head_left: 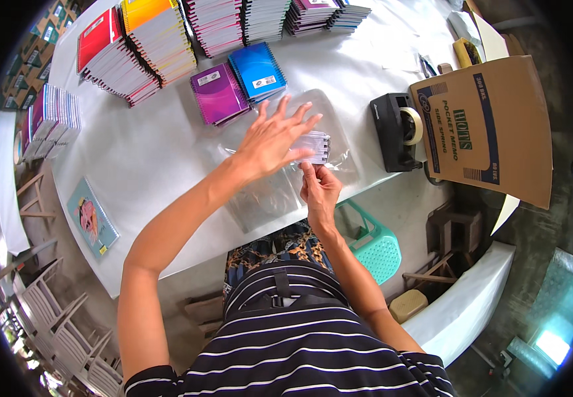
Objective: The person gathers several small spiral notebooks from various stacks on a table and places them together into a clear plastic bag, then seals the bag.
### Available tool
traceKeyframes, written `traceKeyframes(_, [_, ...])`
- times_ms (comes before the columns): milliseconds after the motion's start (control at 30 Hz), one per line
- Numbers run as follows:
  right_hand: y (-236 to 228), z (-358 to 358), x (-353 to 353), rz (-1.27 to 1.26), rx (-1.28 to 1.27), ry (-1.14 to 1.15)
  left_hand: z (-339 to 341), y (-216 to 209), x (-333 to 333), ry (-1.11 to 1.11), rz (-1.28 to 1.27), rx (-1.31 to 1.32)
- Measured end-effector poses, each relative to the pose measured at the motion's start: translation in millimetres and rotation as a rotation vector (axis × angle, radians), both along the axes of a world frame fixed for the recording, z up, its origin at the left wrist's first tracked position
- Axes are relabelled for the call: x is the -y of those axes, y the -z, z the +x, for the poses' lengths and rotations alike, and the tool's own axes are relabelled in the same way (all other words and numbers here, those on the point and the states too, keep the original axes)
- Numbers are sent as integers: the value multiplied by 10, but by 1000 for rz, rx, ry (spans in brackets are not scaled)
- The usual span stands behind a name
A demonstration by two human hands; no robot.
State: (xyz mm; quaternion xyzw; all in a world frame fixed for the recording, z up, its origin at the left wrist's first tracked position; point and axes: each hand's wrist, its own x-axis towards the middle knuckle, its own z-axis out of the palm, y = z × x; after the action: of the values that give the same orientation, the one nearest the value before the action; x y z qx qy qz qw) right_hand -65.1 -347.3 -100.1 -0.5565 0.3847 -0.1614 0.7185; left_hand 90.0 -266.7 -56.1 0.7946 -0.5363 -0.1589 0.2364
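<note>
A small stack of spiral memo notebooks [318, 147] shows its page edges and dark binding near the front edge of the table. My right hand [321, 192] is closed in a pinch at its near edge; the exact contact is partly hidden. Over its left side hovers my left hand [270, 142], fingers spread wide and thumb lying across the notebooks. Clear plastic bags [260, 198] lie flat beneath both hands. Just beyond, a purple notebook pile [219, 94] and a blue notebook pile [258, 70] sit side by side.
Tall notebook stacks [160, 56] line the far side. A black tape dispenser [389, 132] and a cardboard box [485, 126] stand at right. One teal-covered notebook [92, 218] lies at left. Below the table edge is a green plastic stool [376, 255].
</note>
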Motion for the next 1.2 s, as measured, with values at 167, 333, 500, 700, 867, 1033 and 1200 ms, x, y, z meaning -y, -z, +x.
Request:
traceKeyframes(167, [524, -57, 222, -899, -395, -246, 217, 79, 309, 206, 296, -244])
traceKeyframes(333, [565, -92, 199, -621, -234, -505, -119, -14, 370, 131, 252, 83])
traceKeyframes(500, [383, -179, 123, 489, -72, -874, 18, -90, 258, -162, 62, -324])
traceKeyframes(700, [-111, 90, 359, 763, 593, -313, -56, -480, -136, -300, -663, -859])
traceKeyframes(867, [-731, 414, 896, 79, 430, -303, -28, 199, -437, -352, -783, -1017])
traceKeyframes(1033, [-668, 620, 1043, -70, 335, -671, -598, 1038, -709, -195, 156, -373])
traceKeyframes(1200, [53, 606, 1047, -433, 235, -886, -691, 908, -845, -706, -364, -324])
